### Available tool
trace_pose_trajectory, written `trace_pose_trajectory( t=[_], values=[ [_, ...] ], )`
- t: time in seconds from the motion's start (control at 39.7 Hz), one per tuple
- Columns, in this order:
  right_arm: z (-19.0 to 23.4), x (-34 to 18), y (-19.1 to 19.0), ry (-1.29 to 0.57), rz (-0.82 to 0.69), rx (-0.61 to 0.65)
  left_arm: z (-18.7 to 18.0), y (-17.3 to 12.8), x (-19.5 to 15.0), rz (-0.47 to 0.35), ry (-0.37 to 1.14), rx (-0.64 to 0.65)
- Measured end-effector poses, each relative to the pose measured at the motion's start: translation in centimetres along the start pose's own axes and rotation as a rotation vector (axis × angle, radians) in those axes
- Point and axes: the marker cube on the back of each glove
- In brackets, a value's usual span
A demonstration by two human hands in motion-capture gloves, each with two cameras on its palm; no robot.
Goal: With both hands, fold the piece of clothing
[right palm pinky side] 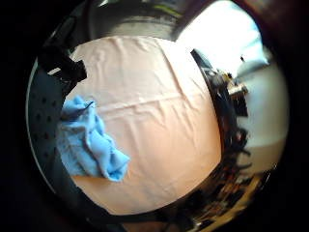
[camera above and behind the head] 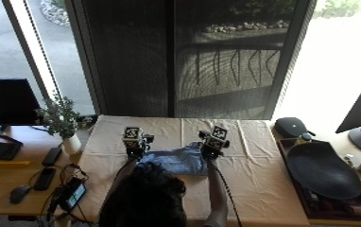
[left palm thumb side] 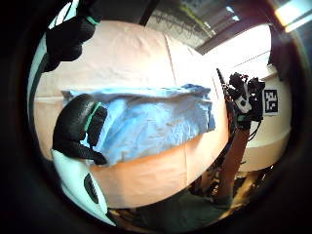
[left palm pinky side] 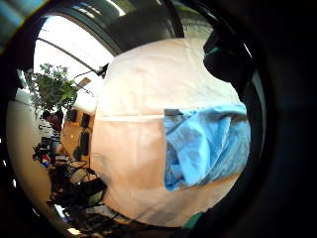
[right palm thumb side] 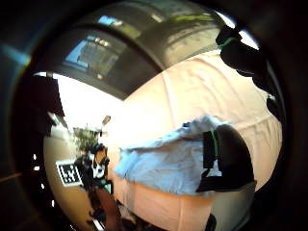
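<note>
Two hands were at work near the front edge of the bench [camera above and behind the head: 262,165], which had a pale cream cover on it. Between them lay the blue piece of clothing [camera above and behind the head: 177,161], a thin crumpled cloth, right in front of the person.

The left hand [camera above and behind the head: 135,142] was at the left end of the blue piece of clothing. In its thumb side palm view, its black fingers [left palm thumb side: 78,129] curled over the cloth's edge, so its grip looked pinched on the cloth. The right hand [camera above and behind the head: 213,143] was at the right end. A black finger [right palm thumb side: 228,154] lay bent over the cloth there, and the cloth was bunched up close to that palm, so its grip looked pinched on the cloth too.

The blue piece of clothing looked soft, floppy and light. It would most likely bend anywhere and sag in the middle when lifted. It would not break, but it could slip or wrinkle. The best places to hold it were probably the two end edges or corners, one in each hand, pulled gently apart so it stays flat for the fold.

Farther away, a small green plant in a pot [camera above and behind the head: 60,118] stood off to the left. A big dark oval tray [camera above and behind the head: 322,172] lay to the right. Behind the bench stood tall windows [camera above and behind the head: 186,56].
</note>
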Motion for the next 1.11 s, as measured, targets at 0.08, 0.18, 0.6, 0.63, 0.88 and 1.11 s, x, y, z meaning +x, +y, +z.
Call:
trace_pose_trajectory(
  t=[0.08, 0.18, 0.6, 0.63, 0.88, 1.11],
  values=[
    [1.6, 2.8, 1.5, -0.019, 0.135, -0.062, 1.0, -1.0, 0.8, 0.038, -0.008, 0.094],
    [4.9, 5.0, 3.6, -0.035, 0.213, -0.129, 3.9, -1.7, 0.8, 0.068, -0.105, 0.096],
    [9.2, 3.3, 8.5, -0.014, 0.193, -0.030, 13.4, 3.0, 0.1, 0.008, 0.004, -0.412],
    [8.9, 3.2, 8.0, -0.006, 0.192, 0.013, 13.3, 2.9, 0.2, 0.014, 0.018, -0.414],
    [4.5, -3.9, 6.8, -0.333, 0.202, -0.107, 7.2, 2.8, 1.5, 0.105, 0.307, -0.572],
    [0.5, -19.3, 5.4, -0.690, -0.045, -0.082, -0.8, 7.1, -2.4, 0.058, 0.210, -0.560]
  ],
)
